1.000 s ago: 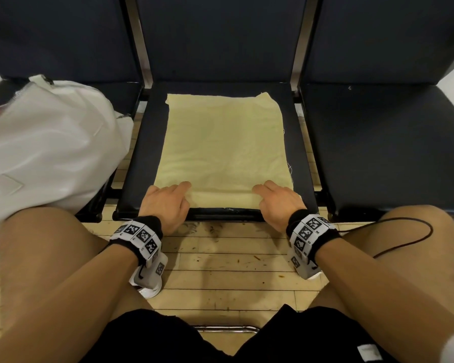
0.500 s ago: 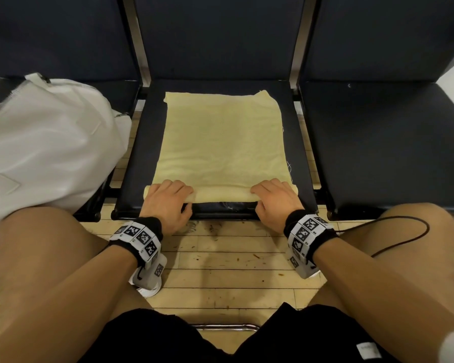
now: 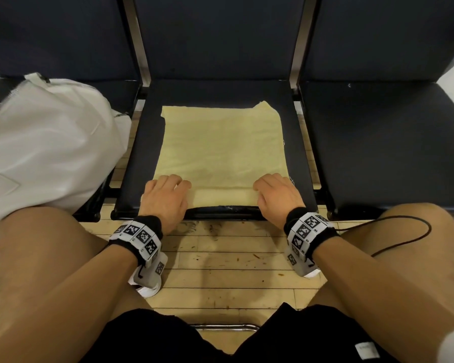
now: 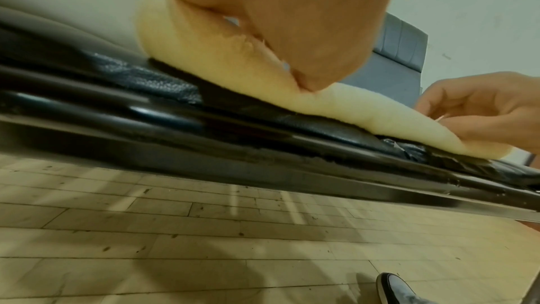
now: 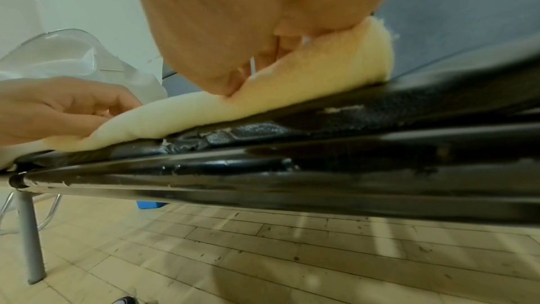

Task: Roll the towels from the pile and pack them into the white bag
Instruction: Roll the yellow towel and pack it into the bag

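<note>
Towel, a pale yellow fleecy cloth rectangle, lies flat on the middle dark padded seat, its near edge turned into a thin roll at the seat's front edge. Left hand and right hand curl round the roll's ends. Best to advance both evenly, keeping it tight. White fabric bag waits on the left seat.

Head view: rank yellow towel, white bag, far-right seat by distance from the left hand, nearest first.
1. Yellow towel: under the left hand, which grips its rolled near edge.
2. White bag: on the seat to the left.
3. Far-right seat: beyond the right hand.
</note>
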`<state>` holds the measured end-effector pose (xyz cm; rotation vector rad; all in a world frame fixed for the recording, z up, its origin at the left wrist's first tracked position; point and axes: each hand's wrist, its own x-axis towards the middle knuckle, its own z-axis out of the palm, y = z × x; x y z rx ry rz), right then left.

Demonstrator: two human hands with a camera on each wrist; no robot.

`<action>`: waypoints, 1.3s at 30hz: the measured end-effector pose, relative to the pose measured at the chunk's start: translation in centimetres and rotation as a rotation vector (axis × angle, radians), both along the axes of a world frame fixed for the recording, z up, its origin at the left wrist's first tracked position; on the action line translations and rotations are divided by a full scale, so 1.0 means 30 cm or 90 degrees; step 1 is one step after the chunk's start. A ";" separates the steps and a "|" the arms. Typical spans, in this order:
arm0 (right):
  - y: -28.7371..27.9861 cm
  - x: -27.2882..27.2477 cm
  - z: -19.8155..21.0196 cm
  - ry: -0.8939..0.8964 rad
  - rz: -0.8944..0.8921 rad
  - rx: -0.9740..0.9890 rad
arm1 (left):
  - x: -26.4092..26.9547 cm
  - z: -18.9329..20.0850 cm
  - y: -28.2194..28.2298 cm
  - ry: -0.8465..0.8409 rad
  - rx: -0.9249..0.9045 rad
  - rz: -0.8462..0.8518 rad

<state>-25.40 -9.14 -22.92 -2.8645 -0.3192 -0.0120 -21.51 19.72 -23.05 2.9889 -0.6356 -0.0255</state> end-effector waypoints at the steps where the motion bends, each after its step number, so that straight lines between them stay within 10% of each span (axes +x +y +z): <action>1: 0.002 0.002 -0.005 -0.026 0.010 -0.015 | 0.002 -0.001 0.001 -0.022 -0.003 -0.009; 39: 0.005 0.011 0.005 0.063 0.000 -0.031 | 0.000 0.010 -0.008 0.032 0.007 -0.016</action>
